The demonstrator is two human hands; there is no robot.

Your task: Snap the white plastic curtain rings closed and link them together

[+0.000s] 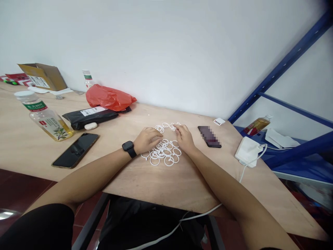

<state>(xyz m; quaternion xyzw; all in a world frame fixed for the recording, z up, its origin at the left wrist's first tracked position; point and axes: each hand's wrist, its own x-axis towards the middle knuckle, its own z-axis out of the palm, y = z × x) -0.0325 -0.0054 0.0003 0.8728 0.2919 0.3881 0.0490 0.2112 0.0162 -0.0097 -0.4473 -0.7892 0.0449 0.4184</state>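
Observation:
A loose pile of white plastic curtain rings [169, 161], each with a small eyelet, lies on the wooden table between my two hands. My left hand [147, 139] is at the pile's left side, palm down with its fingers drawn together; whatever its fingertips hold, if anything, is hidden. Beyond it, a few more rings [159, 129] lie in a smaller group. On the right, my right hand [185, 138] has its thumb and fingers closed at a small white ring [172, 127] near the far group. A black watch [129, 148] is on my left wrist.
To the left are a phone [75, 151], a drink bottle [44, 116], an earbud case [91, 126], a black parcel [75, 118] and a red bag [109, 97]. On the right lie another phone [209, 136], a white charger [249, 151] with its cable, and a blue rack [283, 62].

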